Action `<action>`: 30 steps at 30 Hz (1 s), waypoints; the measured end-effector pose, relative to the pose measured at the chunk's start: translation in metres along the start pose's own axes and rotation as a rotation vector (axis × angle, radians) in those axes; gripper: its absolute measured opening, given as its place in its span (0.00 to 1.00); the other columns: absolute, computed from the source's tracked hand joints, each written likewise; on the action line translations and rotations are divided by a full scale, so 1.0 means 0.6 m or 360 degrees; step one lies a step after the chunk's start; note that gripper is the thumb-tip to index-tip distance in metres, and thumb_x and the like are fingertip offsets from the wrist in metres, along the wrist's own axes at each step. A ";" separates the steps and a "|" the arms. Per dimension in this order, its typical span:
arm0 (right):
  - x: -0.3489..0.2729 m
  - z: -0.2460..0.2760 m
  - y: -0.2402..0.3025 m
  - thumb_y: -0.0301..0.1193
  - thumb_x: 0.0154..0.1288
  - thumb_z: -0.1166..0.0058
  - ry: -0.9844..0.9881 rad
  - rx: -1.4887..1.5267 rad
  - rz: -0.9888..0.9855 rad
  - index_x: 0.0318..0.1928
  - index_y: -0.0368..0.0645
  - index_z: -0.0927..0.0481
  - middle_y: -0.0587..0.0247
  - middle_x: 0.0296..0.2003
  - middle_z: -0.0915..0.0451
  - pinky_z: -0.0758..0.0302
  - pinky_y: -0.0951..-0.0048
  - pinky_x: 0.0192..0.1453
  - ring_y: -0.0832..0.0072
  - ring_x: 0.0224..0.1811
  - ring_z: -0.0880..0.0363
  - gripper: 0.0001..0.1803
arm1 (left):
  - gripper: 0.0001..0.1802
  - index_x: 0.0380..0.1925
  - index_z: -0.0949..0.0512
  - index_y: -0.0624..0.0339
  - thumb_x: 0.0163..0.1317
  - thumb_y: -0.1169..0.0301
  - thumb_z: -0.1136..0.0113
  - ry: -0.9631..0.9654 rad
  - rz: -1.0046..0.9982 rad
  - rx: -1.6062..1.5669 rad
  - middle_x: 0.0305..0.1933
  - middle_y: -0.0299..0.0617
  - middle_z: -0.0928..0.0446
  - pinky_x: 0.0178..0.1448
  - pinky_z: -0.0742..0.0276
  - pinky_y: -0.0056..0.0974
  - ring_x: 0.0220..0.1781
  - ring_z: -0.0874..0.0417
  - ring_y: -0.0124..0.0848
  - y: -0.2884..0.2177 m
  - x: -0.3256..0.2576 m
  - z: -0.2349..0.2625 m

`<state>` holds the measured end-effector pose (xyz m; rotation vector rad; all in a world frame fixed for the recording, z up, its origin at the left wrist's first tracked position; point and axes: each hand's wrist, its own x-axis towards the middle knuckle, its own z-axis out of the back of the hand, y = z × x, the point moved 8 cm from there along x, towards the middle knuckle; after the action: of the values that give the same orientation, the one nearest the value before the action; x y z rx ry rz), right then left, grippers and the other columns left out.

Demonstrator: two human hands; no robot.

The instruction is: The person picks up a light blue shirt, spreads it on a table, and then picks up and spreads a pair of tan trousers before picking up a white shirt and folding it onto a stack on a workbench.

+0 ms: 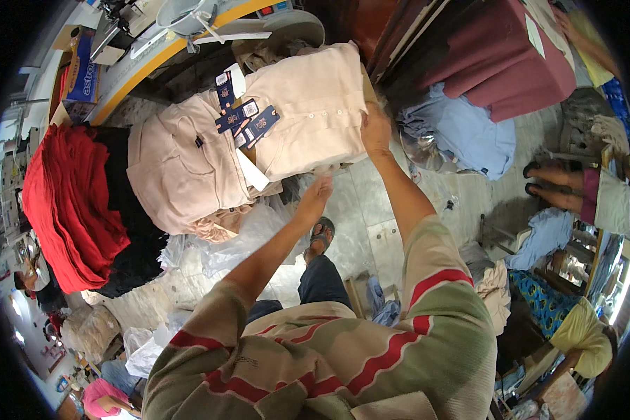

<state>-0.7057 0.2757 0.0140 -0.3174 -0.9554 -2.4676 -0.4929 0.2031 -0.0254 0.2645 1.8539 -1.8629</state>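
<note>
A pile of beige button-front shirts [308,105] lies in front of me, several navy hang tags [248,120] and white slips spread over its middle. At the right end of the pile, my right hand [376,131] is closed on a shirt's edge, the thumb on top and the other fingers largely hidden. My left hand [317,196] is at the pile's near edge, its fingers stretched toward the cloth; whether they touch it is unclear. Another beige stack of folded garments [182,164] adjoins the pile on the left.
A tall stack of red cloth [73,210] stands at the left beside black cloth [136,231]. Clear plastic wrapping [248,241] lies below the shirts. Light blue garments [469,133] and maroon cloth [500,56] are at the right. Other people sit lower right and lower left.
</note>
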 end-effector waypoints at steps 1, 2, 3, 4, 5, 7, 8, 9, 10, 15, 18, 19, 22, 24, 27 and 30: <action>-0.005 -0.010 0.013 0.27 0.50 0.53 0.0300 -0.0062 -0.0208 0.35 0.41 0.30 0.49 0.23 0.27 0.34 0.59 0.33 0.52 0.30 0.30 0.09 | 0.19 0.48 0.36 0.61 0.57 0.65 0.57 -0.0229 0.0002 -0.0214 0.42 0.41 0.31 0.50 0.39 0.29 0.47 0.33 0.29 -0.029 0.038 0.002; -0.010 -0.006 0.036 0.26 0.50 0.55 0.0370 0.0042 -0.0214 0.36 0.41 0.30 0.49 0.24 0.27 0.33 0.60 0.33 0.52 0.29 0.29 0.10 | 0.19 0.48 0.35 0.60 0.56 0.66 0.57 -0.0458 0.0000 -0.0430 0.41 0.42 0.30 0.49 0.38 0.29 0.46 0.32 0.30 -0.067 0.068 0.005; -0.014 -0.003 0.056 0.25 0.50 0.56 0.0436 0.0145 -0.0218 0.37 0.41 0.29 0.49 0.25 0.27 0.33 0.60 0.33 0.53 0.29 0.29 0.11 | 0.18 0.45 0.34 0.61 0.55 0.66 0.56 -0.0605 0.0213 -0.0645 0.39 0.42 0.30 0.46 0.36 0.30 0.45 0.31 0.31 -0.086 0.092 0.005; -0.018 -0.004 0.073 0.25 0.50 0.58 0.0496 0.0251 -0.0222 0.38 0.41 0.29 0.49 0.26 0.26 0.32 0.61 0.33 0.54 0.29 0.28 0.12 | 0.17 0.43 0.32 0.61 0.54 0.66 0.55 -0.0748 0.0421 -0.0856 0.38 0.42 0.29 0.43 0.35 0.31 0.43 0.31 0.31 -0.094 0.111 0.009; -0.025 -0.010 0.089 0.25 0.50 0.58 0.0576 0.0406 -0.0199 0.38 0.40 0.29 0.49 0.26 0.26 0.32 0.62 0.33 0.54 0.28 0.28 0.12 | 0.16 0.41 0.32 0.61 0.54 0.65 0.55 -0.0737 0.0478 -0.0972 0.37 0.43 0.29 0.42 0.34 0.32 0.42 0.30 0.32 -0.097 0.137 0.012; -0.050 -0.026 0.119 0.25 0.50 0.59 0.0756 0.0725 -0.0153 0.37 0.40 0.28 0.50 0.26 0.26 0.32 0.63 0.32 0.55 0.27 0.28 0.12 | 0.16 0.38 0.30 0.61 0.53 0.64 0.54 -0.0727 0.0601 -0.1205 0.35 0.43 0.28 0.38 0.33 0.33 0.39 0.29 0.32 -0.072 0.170 0.016; -0.057 -0.025 0.129 0.25 0.51 0.60 0.0748 0.0851 -0.0148 0.36 0.38 0.28 0.51 0.25 0.26 0.32 0.66 0.33 0.59 0.27 0.27 0.11 | 0.15 0.37 0.30 0.62 0.53 0.64 0.54 -0.0776 0.0597 -0.1150 0.33 0.43 0.28 0.38 0.33 0.34 0.37 0.28 0.33 -0.048 0.171 0.035; -0.061 -0.022 0.138 0.25 0.52 0.60 0.0732 0.0978 -0.0135 0.36 0.35 0.28 0.52 0.25 0.25 0.32 0.69 0.34 0.64 0.27 0.27 0.11 | 0.15 0.36 0.30 0.62 0.52 0.65 0.54 -0.0823 0.0583 -0.1092 0.32 0.44 0.28 0.37 0.33 0.35 0.35 0.27 0.33 -0.032 0.168 0.060; -0.060 -0.023 0.150 0.25 0.53 0.61 0.0725 0.1110 -0.0116 0.36 0.33 0.29 0.53 0.25 0.25 0.32 0.72 0.35 0.68 0.27 0.27 0.11 | 0.14 0.35 0.29 0.63 0.52 0.65 0.54 -0.0880 0.0567 -0.1040 0.30 0.44 0.28 0.37 0.33 0.36 0.33 0.27 0.34 -0.018 0.167 0.083; -0.013 -0.087 0.082 0.45 0.56 0.62 0.0582 0.1924 -0.1487 0.42 0.42 0.28 0.59 0.39 0.27 0.34 0.71 0.45 0.71 0.40 0.29 0.22 | 0.18 0.45 0.34 0.64 0.51 0.73 0.55 -0.1192 -0.0384 0.0274 0.33 0.57 0.27 0.37 0.33 0.41 0.36 0.26 0.47 -0.196 0.062 0.095; 0.048 -0.139 0.115 0.50 0.53 0.59 0.0763 0.2567 -0.1664 0.44 0.42 0.30 0.56 0.41 0.28 0.34 0.69 0.48 0.68 0.41 0.29 0.27 | 0.19 0.45 0.34 0.62 0.50 0.74 0.54 -0.0839 -0.0196 0.0469 0.33 0.59 0.29 0.38 0.34 0.43 0.36 0.27 0.50 -0.203 0.031 0.075; 0.069 -0.151 0.119 0.50 0.52 0.58 0.0802 0.2745 -0.1613 0.45 0.42 0.30 0.55 0.41 0.28 0.34 0.68 0.49 0.67 0.41 0.29 0.27 | 0.20 0.45 0.35 0.62 0.49 0.75 0.54 -0.0746 -0.0184 0.0550 0.33 0.61 0.29 0.38 0.34 0.43 0.36 0.28 0.52 -0.216 0.014 0.066; 0.063 -0.207 0.092 0.49 0.50 0.55 0.1084 0.2406 -0.1693 0.45 0.40 0.31 0.56 0.41 0.27 0.33 0.68 0.49 0.65 0.39 0.27 0.28 | 0.20 0.44 0.35 0.64 0.47 0.77 0.54 -0.0590 -0.0467 0.0566 0.34 0.60 0.29 0.39 0.34 0.43 0.37 0.28 0.51 -0.238 -0.024 0.046; 0.077 -0.236 0.035 0.42 0.50 0.53 0.0798 0.2794 -0.1418 0.42 0.42 0.28 0.59 0.36 0.25 0.30 0.69 0.40 0.69 0.33 0.26 0.21 | 0.20 0.43 0.34 0.67 0.46 0.79 0.53 -0.0563 -0.0922 0.0601 0.36 0.59 0.29 0.40 0.34 0.43 0.38 0.27 0.49 -0.265 -0.050 0.026; -0.008 -0.183 0.141 0.41 0.48 0.50 0.0630 0.2593 -0.1848 0.38 0.42 0.27 0.61 0.32 0.24 0.30 0.73 0.37 0.71 0.30 0.27 0.20 | 0.18 0.41 0.33 0.68 0.45 0.80 0.54 -0.0663 -0.0860 0.0702 0.34 0.57 0.29 0.41 0.34 0.40 0.39 0.28 0.48 -0.223 -0.121 0.080; -0.019 -0.041 0.197 0.39 0.47 0.48 0.0498 0.2653 -0.1606 0.39 0.41 0.29 0.61 0.32 0.25 0.30 0.74 0.36 0.71 0.31 0.27 0.20 | 0.16 0.39 0.33 0.68 0.46 0.80 0.54 -0.0341 -0.0735 0.0602 0.33 0.56 0.30 0.40 0.34 0.38 0.37 0.28 0.47 -0.243 -0.194 0.085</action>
<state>-0.6369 0.1864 0.0594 1.2668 -2.8887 -1.2543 -0.4511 0.1706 0.1605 -0.2560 1.4933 -2.4418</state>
